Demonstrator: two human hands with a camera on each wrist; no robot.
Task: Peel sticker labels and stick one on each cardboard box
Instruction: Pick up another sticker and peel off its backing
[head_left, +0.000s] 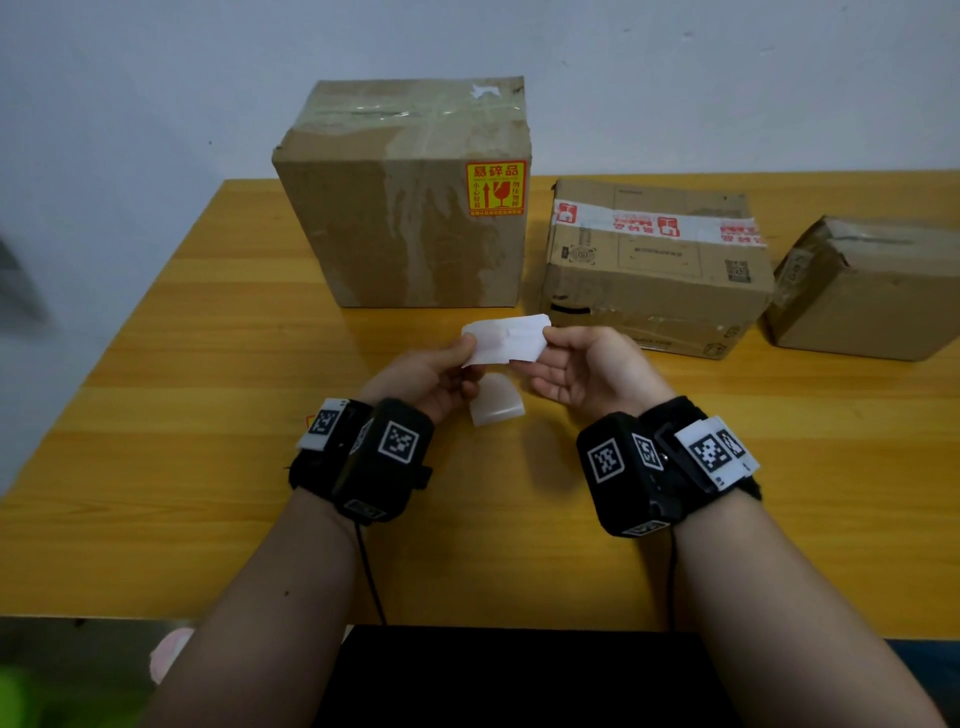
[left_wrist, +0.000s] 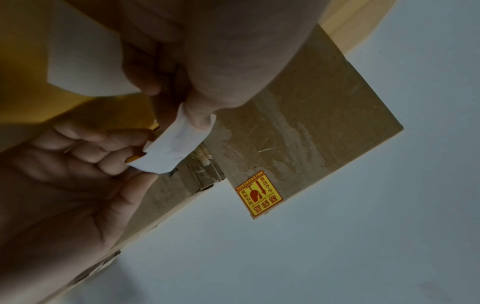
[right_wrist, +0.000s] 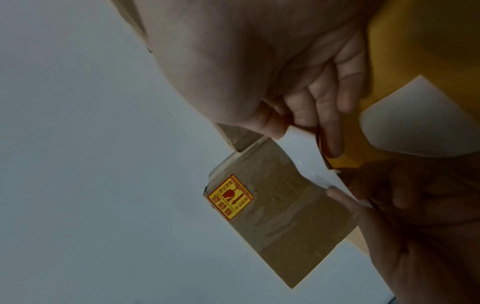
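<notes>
We hold the white label sheet (head_left: 506, 340) in the air between both hands, over the yellow table (head_left: 208, 467) and just in front of the tall box (head_left: 405, 208). Our left hand (head_left: 431, 379) pinches its left end between thumb and fingers; our right hand (head_left: 587, 374) pinches the right end the same way.

The tall box already carries a red and yellow fragile sticker (head_left: 496, 188), so by our reckoning 2 boxes wait: the middle box (head_left: 654, 270) and the right box (head_left: 862, 291). A loose piece of white backing (head_left: 496, 402) lies on the table under our hands.

To peel cleanly, we should bend the backing away at a corner, lift the label slowly by its edge, and keep the adhesive off our fingertips. Whether a corner has lifted yet, we cannot tell.
</notes>
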